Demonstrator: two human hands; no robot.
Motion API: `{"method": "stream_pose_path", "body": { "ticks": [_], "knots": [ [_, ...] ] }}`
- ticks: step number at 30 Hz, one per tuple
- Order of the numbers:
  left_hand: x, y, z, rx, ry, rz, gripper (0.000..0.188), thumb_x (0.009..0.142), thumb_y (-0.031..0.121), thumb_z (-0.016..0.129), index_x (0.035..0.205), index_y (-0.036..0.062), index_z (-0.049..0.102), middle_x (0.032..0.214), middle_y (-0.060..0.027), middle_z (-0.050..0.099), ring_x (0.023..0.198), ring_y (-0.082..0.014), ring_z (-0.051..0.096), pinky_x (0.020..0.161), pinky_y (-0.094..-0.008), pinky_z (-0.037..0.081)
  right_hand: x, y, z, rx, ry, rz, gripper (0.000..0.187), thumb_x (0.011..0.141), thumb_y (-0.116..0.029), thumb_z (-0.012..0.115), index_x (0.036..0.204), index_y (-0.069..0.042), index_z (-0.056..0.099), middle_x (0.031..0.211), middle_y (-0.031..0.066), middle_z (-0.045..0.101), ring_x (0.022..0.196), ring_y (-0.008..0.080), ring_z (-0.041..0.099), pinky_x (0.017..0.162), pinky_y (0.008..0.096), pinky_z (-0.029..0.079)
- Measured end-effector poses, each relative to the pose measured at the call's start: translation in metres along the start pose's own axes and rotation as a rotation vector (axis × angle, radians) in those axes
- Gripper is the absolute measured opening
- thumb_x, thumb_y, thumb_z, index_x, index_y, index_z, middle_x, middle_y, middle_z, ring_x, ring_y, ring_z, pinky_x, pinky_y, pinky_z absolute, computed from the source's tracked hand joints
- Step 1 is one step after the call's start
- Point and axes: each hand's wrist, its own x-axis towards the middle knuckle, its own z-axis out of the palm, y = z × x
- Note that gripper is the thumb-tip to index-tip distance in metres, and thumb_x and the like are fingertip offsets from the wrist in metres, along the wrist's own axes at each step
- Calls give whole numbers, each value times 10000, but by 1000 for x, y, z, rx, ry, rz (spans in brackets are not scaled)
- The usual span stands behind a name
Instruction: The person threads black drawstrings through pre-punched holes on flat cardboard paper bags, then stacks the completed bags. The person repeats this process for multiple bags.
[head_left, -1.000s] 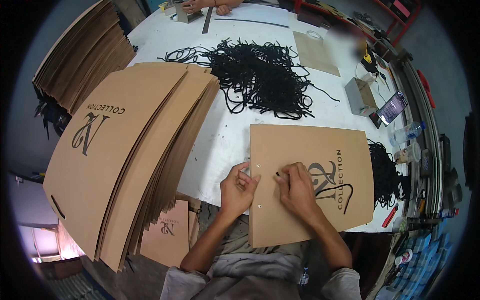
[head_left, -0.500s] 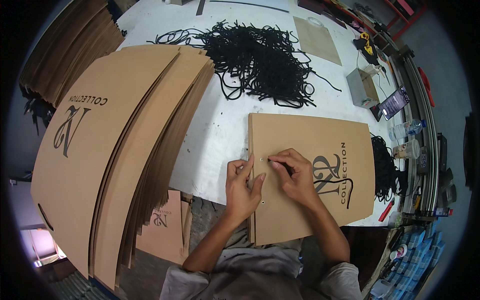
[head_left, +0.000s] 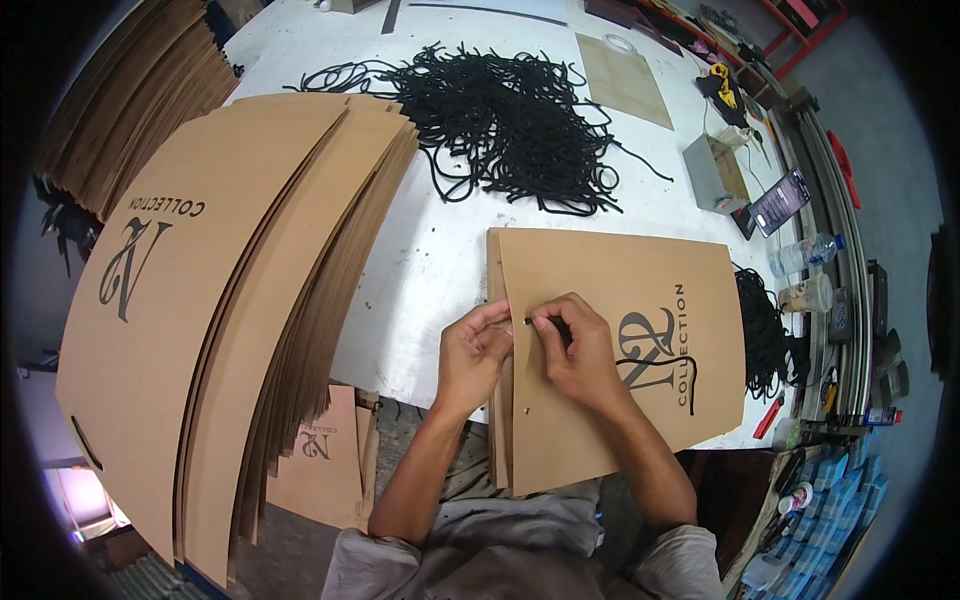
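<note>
A brown paper bag [head_left: 600, 270] with dark print lies flat at the table's front edge, on top of other brown bags. My right hand [head_left: 578, 350] is closed in a pinch on a black cord [head_left: 692, 372], whose end is at the upper eyelet near the bag's left edge. The rest of the cord trails rightward across the print. A second eyelet [head_left: 527, 411] shows lower down. At the bag's left edge, my left hand [head_left: 472, 355] grips the lifted top panel, its fingertips partly hidden at the opening.
Stacked brown bags [head_left: 230, 220] stand tall on the left. A heap of black cords [head_left: 510, 130] lies at the back of the white table [head_left: 400, 270], and another bundle [head_left: 762, 340] sits right of the bag. Farther right are a phone [head_left: 780, 205], a bottle [head_left: 805, 256] and a cutter [head_left: 768, 418].
My left hand has shifted from on top of the bag to its left edge, and the top panel has lifted there. My right hand has brought the cord's end to the upper eyelet.
</note>
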Motion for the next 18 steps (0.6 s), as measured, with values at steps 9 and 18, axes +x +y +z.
{"method": "stream_pose_path", "body": {
  "ticks": [9, 18],
  "knots": [
    [-4, -3, -8, 63, -121, 36, 335, 940, -127, 569, 1271, -75, 588, 1181, -139, 702, 1090, -160, 678, 956, -282, 543, -10, 4, 4, 66, -3, 9, 76, 932, -13, 684, 983, 26, 643, 906, 142, 638, 708, 224, 642, 652, 322, 513],
    [-10, -11, -8, 105, -118, 24, 358, 926, -152, 555, 1271, -60, 574, 1181, -132, 692, 1072, -148, 668, 943, -268, 531, -23, -1, 14, 34, 120, -64, 62, 911, 18, 694, 969, 27, 674, 889, 117, 667, 670, 166, 631, 647, 269, 501]
  ]
}}
